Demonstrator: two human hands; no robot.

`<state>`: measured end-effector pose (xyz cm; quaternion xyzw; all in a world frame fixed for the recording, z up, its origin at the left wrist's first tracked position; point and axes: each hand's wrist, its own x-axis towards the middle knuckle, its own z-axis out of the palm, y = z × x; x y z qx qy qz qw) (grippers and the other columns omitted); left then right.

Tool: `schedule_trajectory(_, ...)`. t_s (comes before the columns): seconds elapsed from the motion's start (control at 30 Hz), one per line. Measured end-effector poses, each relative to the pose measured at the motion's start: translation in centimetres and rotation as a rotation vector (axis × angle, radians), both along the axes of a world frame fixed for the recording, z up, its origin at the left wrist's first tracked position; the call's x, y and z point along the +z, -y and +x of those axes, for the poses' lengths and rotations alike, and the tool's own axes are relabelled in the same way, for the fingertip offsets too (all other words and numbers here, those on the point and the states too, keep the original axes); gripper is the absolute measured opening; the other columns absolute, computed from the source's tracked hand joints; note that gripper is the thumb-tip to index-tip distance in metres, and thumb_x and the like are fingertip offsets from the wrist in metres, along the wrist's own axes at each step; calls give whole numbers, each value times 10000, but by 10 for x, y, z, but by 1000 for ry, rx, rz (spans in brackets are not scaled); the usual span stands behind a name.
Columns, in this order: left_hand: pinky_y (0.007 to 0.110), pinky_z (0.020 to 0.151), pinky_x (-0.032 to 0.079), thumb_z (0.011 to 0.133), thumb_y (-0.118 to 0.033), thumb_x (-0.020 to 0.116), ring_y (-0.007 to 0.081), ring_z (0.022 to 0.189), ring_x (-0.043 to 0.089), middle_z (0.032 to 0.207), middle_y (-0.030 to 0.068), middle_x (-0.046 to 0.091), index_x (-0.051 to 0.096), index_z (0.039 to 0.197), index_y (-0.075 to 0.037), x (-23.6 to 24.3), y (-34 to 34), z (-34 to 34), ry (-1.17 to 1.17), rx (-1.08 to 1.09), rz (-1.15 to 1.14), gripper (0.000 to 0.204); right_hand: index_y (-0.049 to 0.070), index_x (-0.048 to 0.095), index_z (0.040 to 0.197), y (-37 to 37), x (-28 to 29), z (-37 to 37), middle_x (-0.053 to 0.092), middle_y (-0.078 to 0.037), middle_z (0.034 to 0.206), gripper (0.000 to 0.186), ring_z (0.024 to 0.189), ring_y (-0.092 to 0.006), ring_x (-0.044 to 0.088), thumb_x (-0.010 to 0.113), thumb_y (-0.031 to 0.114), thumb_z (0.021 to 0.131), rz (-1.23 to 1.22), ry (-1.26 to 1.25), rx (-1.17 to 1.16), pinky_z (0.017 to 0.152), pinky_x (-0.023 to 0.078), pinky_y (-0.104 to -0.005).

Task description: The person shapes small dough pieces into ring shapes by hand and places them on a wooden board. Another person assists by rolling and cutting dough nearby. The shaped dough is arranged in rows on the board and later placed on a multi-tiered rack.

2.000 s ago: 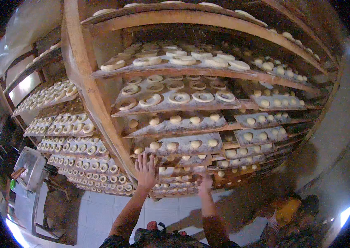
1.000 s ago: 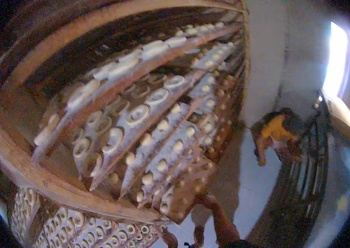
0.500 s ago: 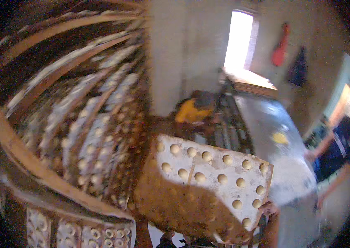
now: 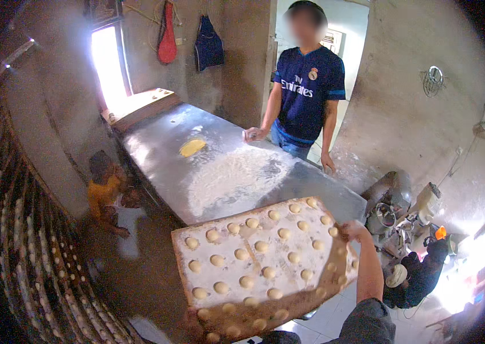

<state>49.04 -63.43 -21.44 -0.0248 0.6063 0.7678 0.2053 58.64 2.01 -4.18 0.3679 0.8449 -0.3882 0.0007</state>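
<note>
A wide wooden board dusted with flour is held up in front of me, carrying rows of small round pale dough balls. My right hand is closed around the board's right end, with the forearm rising from the lower edge. At the board's near left corner, my left hand lies in deep shadow against its edge; its fingers barely show. The board tilts, its right side being farther from me. Shadow covers its near strip of dough balls.
Beyond the board stands a long metal table with spread flour and a flat yellow dough piece. A person stands behind it. Another person in orange crouches left, near racks of dough. Someone in dark clothes is low at right, near machinery.
My view has swung right, away from the racks and toward the table and the standing person. The board stays in my hands, and more of its top is now lit.
</note>
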Motion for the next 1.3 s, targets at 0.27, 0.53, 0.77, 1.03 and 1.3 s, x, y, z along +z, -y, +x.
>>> schedule_trajectory(0.27, 497, 943, 444, 963, -525, 481, 301, 1153, 531, 1273, 135, 538, 484, 1329, -86, 25, -41, 40, -12, -227, -145, 572, -33, 540, 1272, 138, -136, 126, 560, -210, 1317, 460, 1193, -340, 533, 405, 314, 1003, 620, -532, -917, 1023, 402, -434)
schedule_trajectory(0.53, 483, 899, 471, 965, -500, 497, 288, 1103, 564, 1216, 137, 571, 503, 1296, -82, 17, -32, 47, -93, -459, -176, 533, -43, 480, 1308, 204, -182, 39, 495, -282, 1333, 457, 1268, -408, 454, 546, 105, 881, 175, -630, -794, 1091, 357, -440)
schedule_trajectory(0.77, 471, 860, 495, 968, -478, 512, 277, 1058, 592, 1166, 139, 600, 520, 1267, -78, 43, 17, 48, -204, -557, -206, 499, -9, 483, 1337, 280, -40, -84, 567, -224, 1230, 472, 1160, -353, 536, 561, 193, 918, 6, -687, -240, 1019, 425, -430)
schedule_trajectory(1.03, 456, 817, 522, 970, -453, 529, 263, 1007, 625, 1108, 141, 633, 538, 1233, -74, 38, 185, 18, -189, -183, -217, 461, 29, 488, 1370, 635, 91, -212, 650, -157, 1113, 496, 1036, -291, 630, 579, 294, 961, -452, -433, 844, 937, 504, -418)
schedule_trajectory(1.3, 442, 773, 549, 973, -428, 545, 250, 956, 658, 1051, 143, 666, 557, 1200, -70, -53, 480, 82, 136, 1115, -332, 424, 46, 427, 1419, 1142, -53, -292, 615, -194, 1213, 550, 1079, -305, 627, 586, 346, 987, -1291, 450, 1672, 969, 507, -464)
